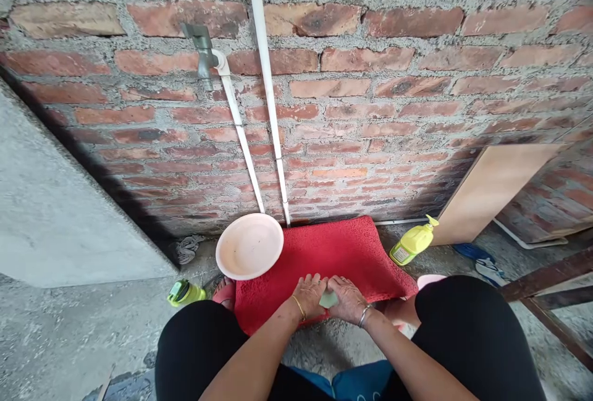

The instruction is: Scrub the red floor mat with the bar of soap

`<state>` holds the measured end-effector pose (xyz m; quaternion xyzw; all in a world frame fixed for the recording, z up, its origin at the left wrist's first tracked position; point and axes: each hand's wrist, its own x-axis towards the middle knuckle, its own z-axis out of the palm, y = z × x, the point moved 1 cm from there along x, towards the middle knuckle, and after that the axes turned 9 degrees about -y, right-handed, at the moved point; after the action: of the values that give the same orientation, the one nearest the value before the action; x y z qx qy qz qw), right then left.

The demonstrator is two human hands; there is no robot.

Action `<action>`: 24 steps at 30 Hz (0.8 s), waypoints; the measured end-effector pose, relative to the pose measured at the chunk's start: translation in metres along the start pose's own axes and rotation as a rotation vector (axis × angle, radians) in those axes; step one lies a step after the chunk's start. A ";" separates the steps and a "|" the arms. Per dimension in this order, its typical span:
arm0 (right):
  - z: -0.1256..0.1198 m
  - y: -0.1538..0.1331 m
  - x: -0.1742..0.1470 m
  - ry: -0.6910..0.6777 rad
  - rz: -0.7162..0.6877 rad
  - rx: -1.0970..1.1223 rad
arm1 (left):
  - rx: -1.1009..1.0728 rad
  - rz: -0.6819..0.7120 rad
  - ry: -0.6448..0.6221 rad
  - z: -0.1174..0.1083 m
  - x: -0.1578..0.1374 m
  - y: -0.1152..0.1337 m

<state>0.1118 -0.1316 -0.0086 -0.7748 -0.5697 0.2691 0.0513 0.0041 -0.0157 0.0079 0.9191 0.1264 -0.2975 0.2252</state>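
Low over a red textured mat [324, 253], my left hand [309, 296] and my right hand [346, 298] meet at the fingertips. Between them is a small pale green piece [328, 299], which looks like a bar of soap. My hands close on it from both sides, thumbs near it, with the other fingers pointing toward the wall. Part of the piece is hidden by my hands. The mat lies spread on the concrete floor between my feet, its near edge just below my hands.
A pale pink basin [250, 246] overlaps the mat's left edge. Right stands a yellow pump bottle [412, 243]; left, a yellow-green bottle [186, 293]. A tap [204, 55] and white pipes [269, 80] run along the brick wall. A board [491, 194] leans at right, near a wooden frame [551, 274].
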 end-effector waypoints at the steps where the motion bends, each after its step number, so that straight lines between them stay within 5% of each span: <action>1: 0.001 -0.001 0.002 -0.016 0.008 -0.009 | 0.003 -0.010 -0.012 0.001 0.001 0.000; 11: 0.016 -0.016 0.017 -0.108 0.020 0.038 | 0.117 -0.207 -0.119 0.016 0.000 -0.022; 24: 0.068 -0.018 0.030 -0.336 0.113 0.138 | -0.004 -0.036 -0.130 0.043 -0.006 -0.031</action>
<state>0.0699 -0.1135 -0.0697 -0.7445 -0.5058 0.4357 -0.0067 -0.0329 -0.0099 -0.0304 0.8950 0.1286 -0.3600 0.2296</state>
